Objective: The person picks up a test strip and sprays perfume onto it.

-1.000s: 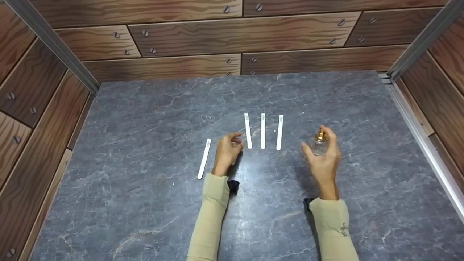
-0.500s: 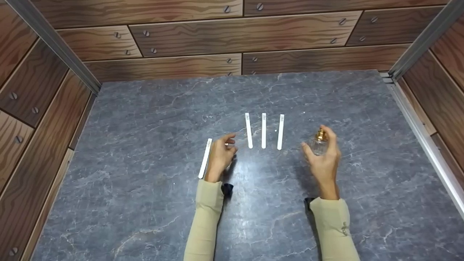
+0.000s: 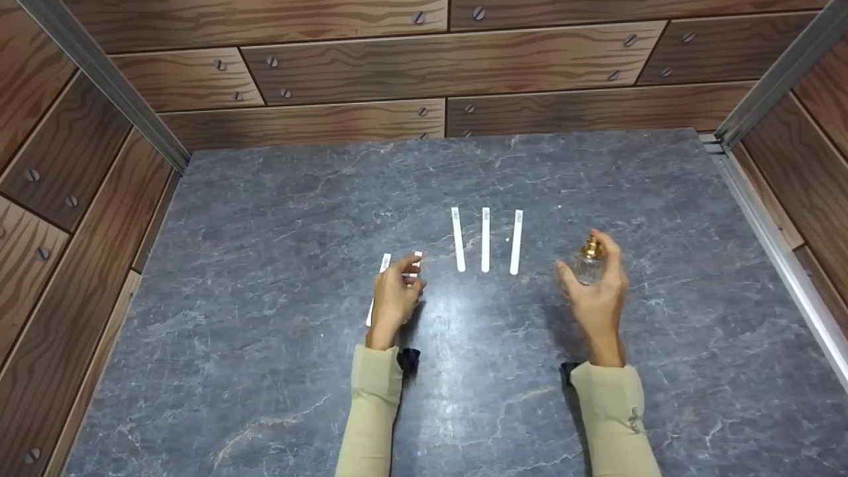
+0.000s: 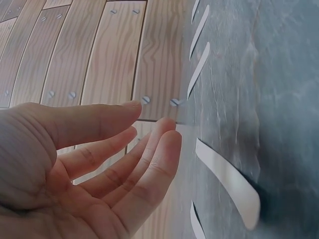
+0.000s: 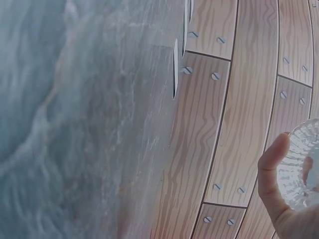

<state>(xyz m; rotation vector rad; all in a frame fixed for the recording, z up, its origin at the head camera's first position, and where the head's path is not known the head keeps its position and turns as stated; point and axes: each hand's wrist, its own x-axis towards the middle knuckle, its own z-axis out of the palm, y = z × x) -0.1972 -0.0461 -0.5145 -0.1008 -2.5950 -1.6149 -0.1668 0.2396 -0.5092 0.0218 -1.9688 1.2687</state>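
My left hand (image 3: 405,270) hovers low over the grey stone table (image 3: 265,212), fingers relaxed and holding nothing (image 4: 99,169). A white paper strip (image 3: 377,291) lies just left of it. The end of a second strip (image 3: 417,260) shows past the fingertips; it appears again in the left wrist view (image 4: 224,184). Three more strips (image 3: 485,240) lie side by side further right. My right hand (image 3: 599,291) holds a small clear glass bottle (image 3: 588,264) with a gold cap upright above the table. The thumb (image 5: 271,174) lies against the ribbed glass (image 5: 304,164).
Wood-patterned walls (image 3: 437,59) with screw heads close the table at the back and on both sides. A metal rail (image 3: 782,258) runs along the right edge. Bare stone surface lies around both beige sleeves (image 3: 371,411).
My left hand has drawn left and back, away from the row of three strips, and now sits beside the lone left strip. The right hand with the bottle has barely moved.
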